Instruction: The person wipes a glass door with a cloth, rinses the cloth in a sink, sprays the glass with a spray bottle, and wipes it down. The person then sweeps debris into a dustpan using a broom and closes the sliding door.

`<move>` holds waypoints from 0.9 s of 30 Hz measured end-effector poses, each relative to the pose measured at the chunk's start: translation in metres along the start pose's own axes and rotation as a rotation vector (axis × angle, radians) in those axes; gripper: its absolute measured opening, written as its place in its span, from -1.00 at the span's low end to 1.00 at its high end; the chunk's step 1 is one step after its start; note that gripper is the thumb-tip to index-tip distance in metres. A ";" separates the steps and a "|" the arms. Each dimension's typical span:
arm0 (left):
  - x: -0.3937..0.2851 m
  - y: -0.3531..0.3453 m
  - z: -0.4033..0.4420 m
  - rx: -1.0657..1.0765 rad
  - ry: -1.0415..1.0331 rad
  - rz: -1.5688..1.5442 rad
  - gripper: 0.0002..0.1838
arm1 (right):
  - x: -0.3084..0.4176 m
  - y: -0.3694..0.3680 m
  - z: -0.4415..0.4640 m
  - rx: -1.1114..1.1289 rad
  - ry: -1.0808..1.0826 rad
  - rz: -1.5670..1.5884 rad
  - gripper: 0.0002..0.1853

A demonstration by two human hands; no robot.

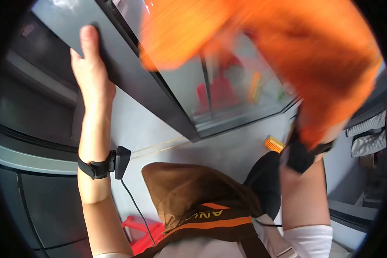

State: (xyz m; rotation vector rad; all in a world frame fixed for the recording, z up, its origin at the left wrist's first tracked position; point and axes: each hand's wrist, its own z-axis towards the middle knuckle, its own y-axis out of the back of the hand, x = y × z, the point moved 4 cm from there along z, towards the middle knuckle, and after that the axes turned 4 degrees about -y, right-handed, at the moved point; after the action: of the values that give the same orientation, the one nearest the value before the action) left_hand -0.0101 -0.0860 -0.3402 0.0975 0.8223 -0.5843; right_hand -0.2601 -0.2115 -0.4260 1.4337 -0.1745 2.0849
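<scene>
My left hand grips the edge of a grey metal door frame, its thumb lying on the near face and its fingers hidden behind. An orange cloth, smeared by motion, fills the upper right in front of the door's glass pane. My right hand is in this cloth, which covers the fingers; the right forearm shows below. Whether the cloth touches the glass I cannot tell.
An orange brush lies on the pale floor near my knee. Below left is a red plastic object. Through or in the glass appear a red shape and a yellow one. Striped cloths hang at the right.
</scene>
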 end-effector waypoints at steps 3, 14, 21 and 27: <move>-0.002 0.006 -0.002 -0.015 -0.023 -0.010 -0.16 | 0.071 0.073 0.016 -0.343 0.275 -0.583 -0.54; 0.015 0.006 -0.014 -0.074 -0.033 -0.121 -0.33 | -0.037 -0.045 0.060 -0.460 0.986 -1.456 -0.55; 0.014 0.005 -0.019 -0.213 0.014 -0.177 -0.47 | -0.225 -0.084 -0.058 0.342 0.875 -1.030 -0.67; 0.022 0.014 -0.018 -0.226 0.116 -0.094 -0.45 | -0.130 0.063 0.009 0.434 0.171 0.224 -0.77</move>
State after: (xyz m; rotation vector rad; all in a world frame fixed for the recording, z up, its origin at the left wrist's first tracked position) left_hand -0.0031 -0.0787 -0.3707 -0.1154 1.0047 -0.5742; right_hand -0.2559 -0.3183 -0.5232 1.5216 0.2087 2.5289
